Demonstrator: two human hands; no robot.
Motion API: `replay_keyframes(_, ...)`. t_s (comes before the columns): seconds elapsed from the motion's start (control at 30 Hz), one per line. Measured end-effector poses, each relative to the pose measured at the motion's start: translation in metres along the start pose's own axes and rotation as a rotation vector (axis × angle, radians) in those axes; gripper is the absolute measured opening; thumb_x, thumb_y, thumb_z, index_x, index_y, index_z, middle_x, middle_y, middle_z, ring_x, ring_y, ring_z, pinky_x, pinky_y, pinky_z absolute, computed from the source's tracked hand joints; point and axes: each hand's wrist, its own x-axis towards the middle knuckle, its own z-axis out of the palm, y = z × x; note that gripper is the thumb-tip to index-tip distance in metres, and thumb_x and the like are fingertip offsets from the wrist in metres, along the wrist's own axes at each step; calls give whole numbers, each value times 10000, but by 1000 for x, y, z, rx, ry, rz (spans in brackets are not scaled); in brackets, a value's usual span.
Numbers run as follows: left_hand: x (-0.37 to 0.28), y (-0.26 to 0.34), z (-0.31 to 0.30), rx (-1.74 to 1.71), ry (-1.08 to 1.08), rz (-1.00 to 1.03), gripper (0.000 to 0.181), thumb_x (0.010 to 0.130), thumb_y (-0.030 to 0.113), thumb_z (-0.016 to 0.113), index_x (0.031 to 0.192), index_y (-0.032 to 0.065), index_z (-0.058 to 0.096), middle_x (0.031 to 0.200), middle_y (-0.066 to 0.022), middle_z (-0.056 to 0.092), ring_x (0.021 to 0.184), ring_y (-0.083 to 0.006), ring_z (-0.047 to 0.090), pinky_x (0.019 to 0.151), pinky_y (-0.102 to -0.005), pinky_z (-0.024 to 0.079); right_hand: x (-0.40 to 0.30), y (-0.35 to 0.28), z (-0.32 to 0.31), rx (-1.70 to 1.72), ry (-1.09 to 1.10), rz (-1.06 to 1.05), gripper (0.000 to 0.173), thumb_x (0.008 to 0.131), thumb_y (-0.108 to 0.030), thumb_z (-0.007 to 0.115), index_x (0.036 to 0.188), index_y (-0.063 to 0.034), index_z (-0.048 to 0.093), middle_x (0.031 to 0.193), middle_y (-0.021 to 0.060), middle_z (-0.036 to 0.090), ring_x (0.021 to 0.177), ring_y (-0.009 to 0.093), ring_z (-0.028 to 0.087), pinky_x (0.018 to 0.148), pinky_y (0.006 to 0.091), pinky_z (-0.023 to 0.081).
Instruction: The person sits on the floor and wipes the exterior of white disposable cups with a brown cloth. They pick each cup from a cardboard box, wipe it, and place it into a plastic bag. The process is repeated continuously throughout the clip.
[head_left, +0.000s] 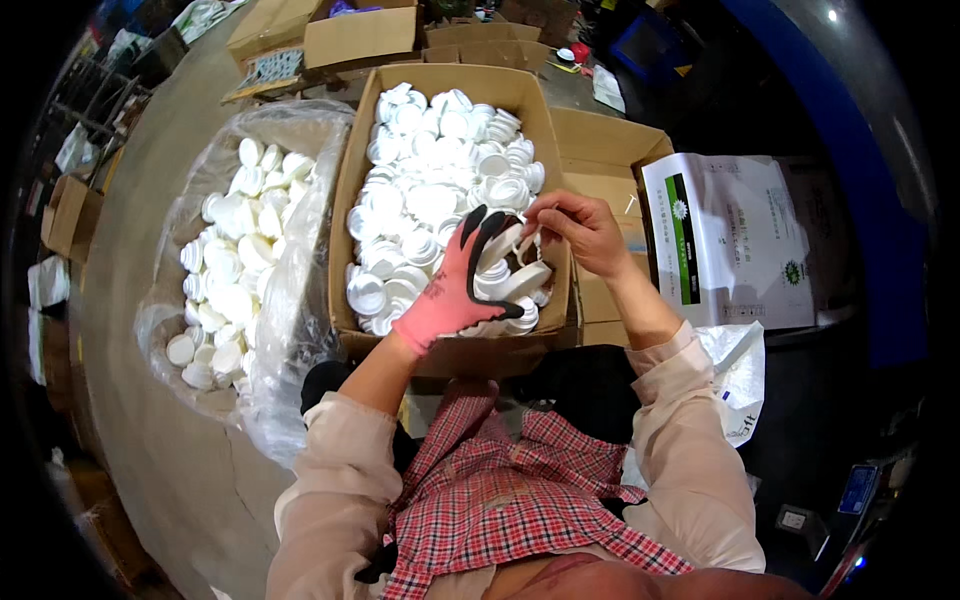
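Note:
My left hand (446, 296) wears a pink work glove with black fingertips. Its thumb and fingers curve around a white plastic part (526, 280) with disc-shaped pieces. My bare right hand (589, 232) pinches at the upper end of that part, beside a thin white strip; what exactly sits between those fingertips is too small to tell. Both hands are over the right front of a cardboard carton (465, 355). White round plastic lids (420, 201) are heaped inside it, many with stepped rims. My left glove hides some of them.
On the left, a container lined with a clear plastic bag (289, 337) holds creamier white lids (236, 262). An open carton (611, 146) stands right of the middle one, with a small white T-shaped piece (631, 203) in it. Beyond it lies a printed white box (739, 247). More cartons (360, 36) stand behind.

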Motion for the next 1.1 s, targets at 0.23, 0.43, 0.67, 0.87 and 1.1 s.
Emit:
replay_keyframes(0.23,-13,1,-23,-376,166,-33,742,755,63,752,1408,50,398,1341,-107,508,1245,-191,470,1056,-325,370,20,-2,57,-14,319,-220,173,983,-137,546,1059,-6,629,904,63,690,686,41,558,589,185,428)
replay_keyframes(0.43,-19,-8,-30,-326,177,-100,605,749,42,752,1295,37,490,1274,-144,542,1177,-213,521,1020,-328,403,16,24,78,145,261,-95,192,1004,-164,505,1022,-6,614,935,72,678,906,142,617,865,292,479)
replay_keyframes(0.67,-35,-25,-24,33,28,-44,595,717,82,793,1265,62,562,1378,-229,475,1232,-342,507,1022,-378,421,-4,33,62,840,407,-56,235,1037,-262,422,925,-77,513,633,3,426,557,133,448,754,381,499)
replay_keyframes(0.87,-41,-55,-36,240,14,-87,549,717,47,778,1223,37,564,1390,-242,452,1218,-362,505,1016,-392,424,-137,-2,-46,-36,892,29,203,1001,-219,493,993,-53,609,605,-5,491,557,96,531,502,254,468)
replay_keyframes(1.1,-40,-61,-38,312,34,-119,463,794,92,741,1213,14,558,1489,-193,357,1352,-295,390,1101,-354,322,-336,6,-105,-1521,754,446,253,876,-174,617,1036,18,658,945,176,686,903,358,654,810,422,516)
